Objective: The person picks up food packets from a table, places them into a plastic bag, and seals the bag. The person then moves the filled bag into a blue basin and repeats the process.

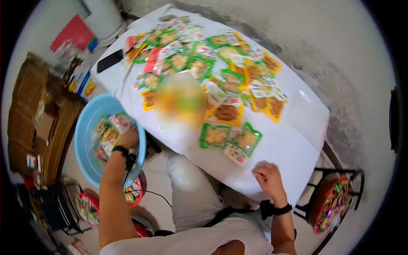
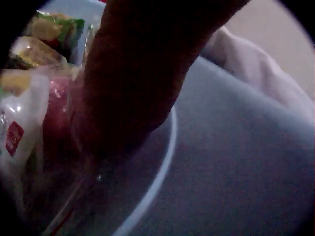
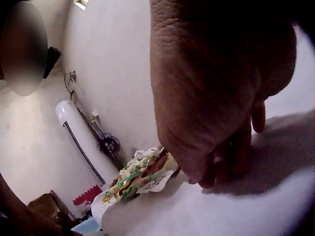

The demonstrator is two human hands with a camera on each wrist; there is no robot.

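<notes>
Down inside the blue basin [image 1: 80, 144], the left hand [image 1: 129, 138] touches plastic food packets [image 1: 111, 137] near the right wall. Seen from the left wrist, that hand [image 2: 135, 78] is dark, beside a clear and pink packet [image 2: 58, 105]; its fingertips are hidden. The right hand [image 1: 268, 178] rests on the white tabletop [image 1: 282, 148], fingers loosely bent and holding nothing; the right wrist view shows the same hand [image 3: 211, 108] with fingertips down on the cloth. Up and left of it lie two green-edged packets [image 1: 214, 136] [image 1: 247, 140].
Many green- and yellow-edged packets [image 1: 178, 61] cover the table's far part. A black phone [image 1: 109, 61] lies at its left edge. Cardboard [image 1: 25, 110] stands at far left; red containers [image 1: 142, 189] are below the basin. A chair at right bears a basin of shiny wrappers [image 1: 333, 204].
</notes>
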